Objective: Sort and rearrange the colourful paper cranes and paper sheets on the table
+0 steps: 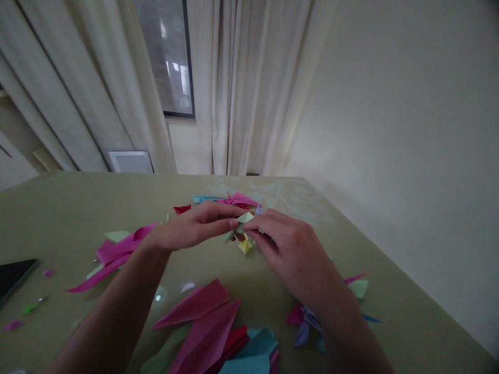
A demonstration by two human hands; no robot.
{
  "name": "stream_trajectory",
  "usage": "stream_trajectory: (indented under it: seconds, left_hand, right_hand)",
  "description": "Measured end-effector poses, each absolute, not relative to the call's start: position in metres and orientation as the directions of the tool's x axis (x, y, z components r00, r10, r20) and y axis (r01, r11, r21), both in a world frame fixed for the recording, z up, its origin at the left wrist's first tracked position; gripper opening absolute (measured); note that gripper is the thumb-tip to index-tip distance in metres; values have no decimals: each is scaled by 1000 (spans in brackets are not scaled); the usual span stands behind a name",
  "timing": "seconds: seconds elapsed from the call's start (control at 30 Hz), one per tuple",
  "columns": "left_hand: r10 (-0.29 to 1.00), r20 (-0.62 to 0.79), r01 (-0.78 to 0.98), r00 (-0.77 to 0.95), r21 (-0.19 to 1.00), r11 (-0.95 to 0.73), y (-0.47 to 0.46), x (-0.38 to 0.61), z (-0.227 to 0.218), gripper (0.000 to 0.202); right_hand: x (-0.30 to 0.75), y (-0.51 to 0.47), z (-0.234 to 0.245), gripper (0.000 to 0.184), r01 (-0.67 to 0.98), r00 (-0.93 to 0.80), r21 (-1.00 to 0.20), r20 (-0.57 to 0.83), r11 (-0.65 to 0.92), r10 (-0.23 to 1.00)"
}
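Both the left hand [195, 227] and the right hand [290, 249] pinch a small folded paper [245, 218] above the counter [58, 208]. It looks light, thin and easily creased; best held at its edges.

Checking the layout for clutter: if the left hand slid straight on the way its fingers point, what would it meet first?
The left hand points rightward, already pinching the small pale green folded paper piece; directly beyond it, seemingly touching, are the fingertips of the right hand, also on that paper.
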State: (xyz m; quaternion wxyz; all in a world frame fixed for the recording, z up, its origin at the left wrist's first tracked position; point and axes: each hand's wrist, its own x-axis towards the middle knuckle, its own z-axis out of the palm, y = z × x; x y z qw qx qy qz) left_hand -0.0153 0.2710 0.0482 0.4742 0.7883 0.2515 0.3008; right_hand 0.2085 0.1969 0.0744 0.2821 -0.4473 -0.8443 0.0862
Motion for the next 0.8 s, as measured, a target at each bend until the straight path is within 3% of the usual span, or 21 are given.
stream_trajectory:
  seconds: [0.13, 0.27, 0.4, 0.5, 0.6, 0.7, 0.8]
  left_hand:
    - [682, 221, 148, 697, 886, -439, 272, -17, 46, 38]
    - [697, 219, 182, 683, 873, -452, 270, -14, 45, 38]
    - [726, 159, 314, 669, 825, -470, 275, -23, 49, 44]
    - [819, 133, 569, 558, 658, -494, 294, -50, 41, 46]
    - [950, 121, 843, 289, 438, -312, 321, -87, 16, 40]
    - [976, -117, 964, 185, 214, -157, 339, -113, -15, 29]
    - [944, -299, 989, 139, 86, -119, 344, -120, -37, 23]
  right_hand:
    - [207, 199, 77, 11, 709, -393, -444, 398, 549, 829]
    - [205, 198, 79, 26, 690, -367, -485, 405, 537, 838]
    - [206, 199, 77, 15, 713, -367, -453, 411, 536, 835]
    - [210, 205, 75, 10, 837, -293, -351, 358, 419, 887]
    - [217, 214, 72, 14, 953, -142, -212, 323, 218, 936]
    - [223, 221, 71, 25, 986, -20, -153, 286, 67, 958]
    - [226, 220, 72, 26, 985, -11, -164, 268, 57, 963]
